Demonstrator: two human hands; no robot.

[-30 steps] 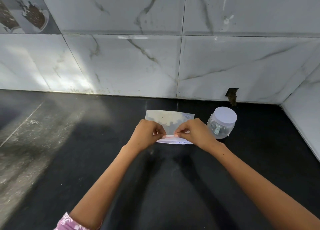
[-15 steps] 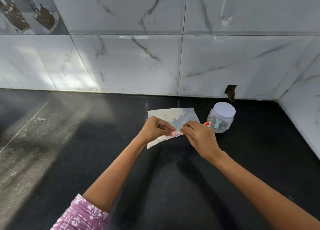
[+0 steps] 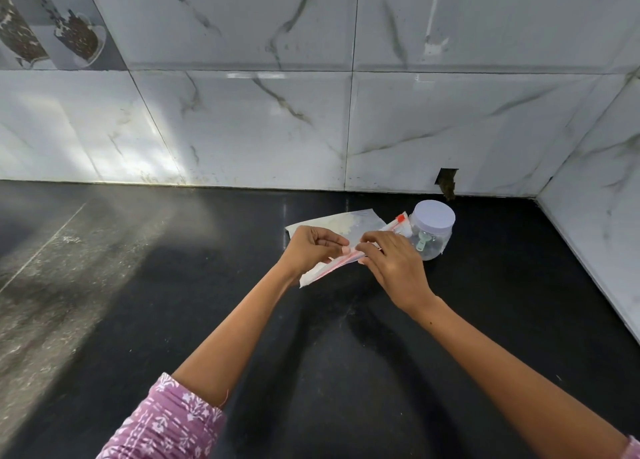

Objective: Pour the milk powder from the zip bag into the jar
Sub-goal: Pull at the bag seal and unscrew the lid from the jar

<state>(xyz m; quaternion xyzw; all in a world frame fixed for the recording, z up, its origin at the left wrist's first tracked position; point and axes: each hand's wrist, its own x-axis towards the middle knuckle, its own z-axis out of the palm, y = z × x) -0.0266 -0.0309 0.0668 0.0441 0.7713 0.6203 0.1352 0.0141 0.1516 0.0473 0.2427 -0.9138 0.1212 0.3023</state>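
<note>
A clear zip bag (image 3: pixel 349 224) with pale milk powder inside lies on the black counter (image 3: pixel 207 302), its red-striped zip edge turned toward me. My left hand (image 3: pixel 311 247) pinches the zip edge near its middle. My right hand (image 3: pixel 391 261) pinches the same edge just to the right, fingertips almost meeting the left's. A small clear plastic jar (image 3: pixel 431 230) with a white lid on stands upright just right of the bag; a pale green object shows inside it.
White marble-look wall tiles (image 3: pixel 242 122) close off the back, and a side wall (image 3: pixel 595 223) closes the right, forming a corner behind the jar. A dark hole (image 3: pixel 447 181) sits in the tile above the jar. The counter's left part is grey and speckled.
The bag's zip edge has turned slantwise, its right end now up near the jar. Both hands shifted slightly right along the edge and still pinch it.
</note>
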